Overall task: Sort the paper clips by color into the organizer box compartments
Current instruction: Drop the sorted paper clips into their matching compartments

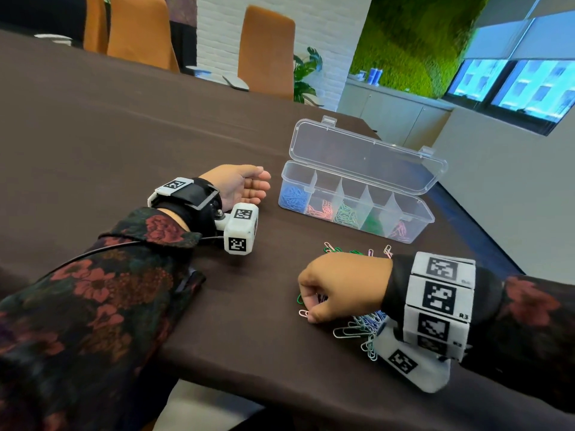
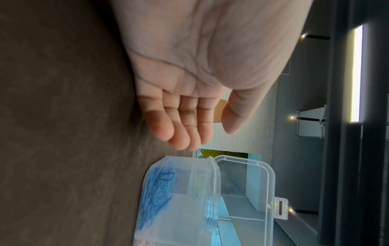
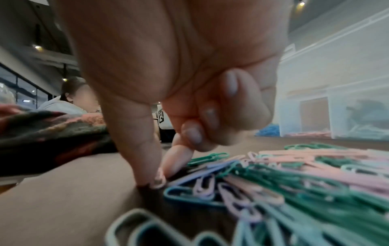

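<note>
Pink paper clip point(image 1: 303, 313) — thin looped wire (pastel) — pinched by right hand point(image 1: 342, 286) fingers point(image 3: 179, 158); left hand point(image 1: 239, 186) lies relaxed, palm up.

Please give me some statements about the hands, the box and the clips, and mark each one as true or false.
1. The organizer box has its lid open. True.
2. The left hand holds a paper clip. False: it lies open and empty beside the box.
3. The right hand pinches a pink clip at the edge of the loose pile. True.
4. The blue clips fill the compartment at the box's right end. False: they are in the left end compartment.
</note>
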A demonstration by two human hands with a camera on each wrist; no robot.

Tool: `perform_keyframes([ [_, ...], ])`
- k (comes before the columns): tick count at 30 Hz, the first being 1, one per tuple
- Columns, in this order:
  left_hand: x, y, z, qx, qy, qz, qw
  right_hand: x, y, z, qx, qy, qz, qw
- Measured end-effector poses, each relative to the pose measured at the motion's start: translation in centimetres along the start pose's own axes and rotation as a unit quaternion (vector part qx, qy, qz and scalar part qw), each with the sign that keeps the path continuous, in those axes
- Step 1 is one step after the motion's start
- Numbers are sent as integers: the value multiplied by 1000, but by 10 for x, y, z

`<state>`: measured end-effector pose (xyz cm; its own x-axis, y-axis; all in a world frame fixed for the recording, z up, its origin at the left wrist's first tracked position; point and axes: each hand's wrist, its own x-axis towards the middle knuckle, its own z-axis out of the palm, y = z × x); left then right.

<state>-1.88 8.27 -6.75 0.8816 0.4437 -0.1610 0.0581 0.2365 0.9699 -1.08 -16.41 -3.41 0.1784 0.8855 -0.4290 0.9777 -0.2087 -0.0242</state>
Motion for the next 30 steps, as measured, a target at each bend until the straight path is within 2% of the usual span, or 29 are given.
perform_keyframes([
  [3, 0, 0, 1, -3, 1, -2, 1000, 0, 4, 1, 31, 11, -11, 999],
  [5, 0, 0, 1, -7, 1, -3, 1000, 0, 11, 0, 116, 25, -6, 993],
  [6, 0, 0, 1, -8, 0, -3, 1000, 0, 17, -1, 193, 36, -4, 981],
  [7, 0, 0, 1, -9, -1, -3, 1000, -1, 22, -2, 297, 55, -6, 953],
  [8, 0, 0, 1, -11, -2, -3, 1000, -2, 29, -5, 415, 81, -6, 906],
  [10, 0, 0, 1, -13, -5, -2, 1000, -2, 42, -10, 614, 145, 11, 776],
  [12, 1, 0, 0, -10, -6, -3, 1000, -3, 52, -14, 717, 189, 30, 670],
  [14, 1, 0, 0, -8, -5, -3, 1000, -3, 59, -15, 773, 193, 34, 603],
  [15, 1, 0, 0, -8, -5, -3, 1000, -3, 61, -15, 786, 177, 31, 592],
  [16, 1, 0, 0, -9, -4, -2, 1000, -2, 63, -14, 785, 158, 30, 599],
  [17, 1, 0, 0, -10, -4, -2, 1000, -1, 63, -14, 768, 135, 27, 625],
  [18, 1, 0, 0, -11, -4, -2, 1000, 0, 62, -13, 733, 110, 22, 671],
  [19, 1, 0, 0, -12, -3, -3, 1000, 0, 60, -13, 671, 86, 15, 737],
  [21, 1, -1, 0, -13, -1, -4, 1000, 0, 52, -14, 449, 47, -12, 892],
  [22, 2, -1, 0, -13, 0, -4, 1000, 1, 48, -14, 329, 28, -26, 943],
  [23, 1, -1, 0, -13, 1, -3, 1000, 3, 44, -13, 233, 10, -36, 972],
  [25, 1, -1, 0, -14, 1, -3, 1000, 6, 39, -11, 139, -14, -39, 989],
  [30, -1, 1, 1, -14, 0, -3, 1000, 11, 38, -8, 97, -10, -44, 994],
])
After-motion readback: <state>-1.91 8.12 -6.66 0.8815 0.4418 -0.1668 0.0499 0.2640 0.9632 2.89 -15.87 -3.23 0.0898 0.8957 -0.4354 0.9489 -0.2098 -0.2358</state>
